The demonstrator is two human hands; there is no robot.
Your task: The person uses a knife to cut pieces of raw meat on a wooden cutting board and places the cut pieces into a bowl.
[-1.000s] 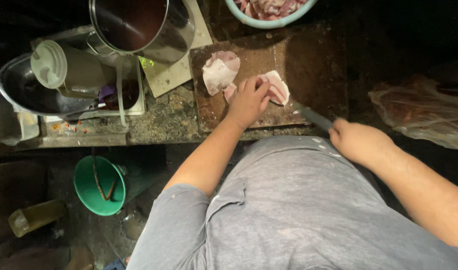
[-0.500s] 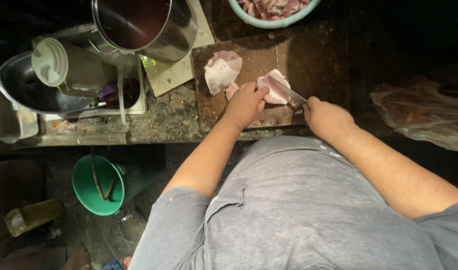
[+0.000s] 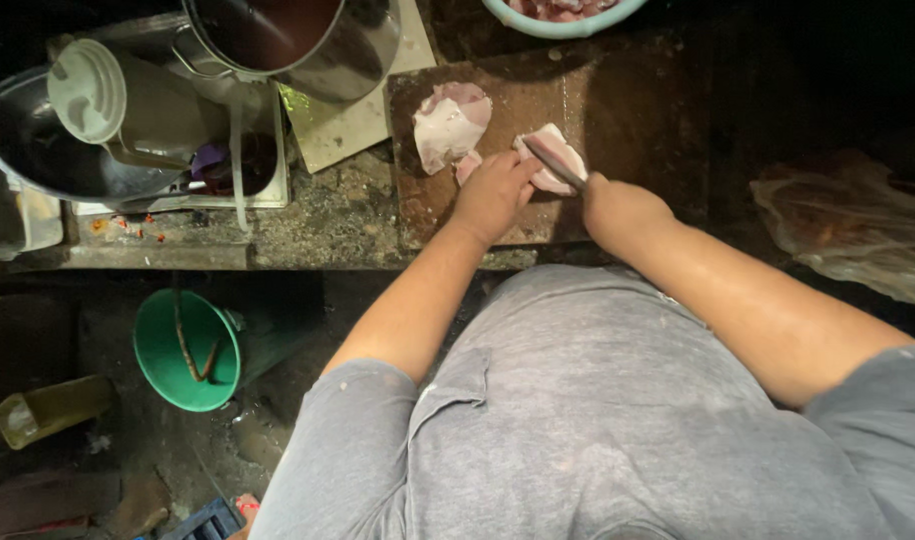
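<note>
A dark wooden cutting board [image 3: 618, 110] lies on the stone counter. On it sit a pale pink slab of raw meat [image 3: 450, 125] and a smaller piece of meat [image 3: 558, 160]. My left hand [image 3: 493, 195] presses down on the near edge of the smaller piece. My right hand [image 3: 618, 205] grips a knife [image 3: 553, 165] whose blade lies across that piece. A small scrap of meat [image 3: 466, 166] rests by my left fingers.
A bowl of meat [image 3: 563, 12] stands beyond the board. A steel pot [image 3: 298, 35], a metal jug with a white lid [image 3: 118, 95] and a metal basin [image 3: 48, 150] crowd the left counter. A plastic bag [image 3: 858, 225] lies right. A green bucket [image 3: 183, 350] stands on the floor.
My right hand has moved left from the counter's edge onto the board, bringing the knife over the smaller piece. My left hand has stayed on the meat.
</note>
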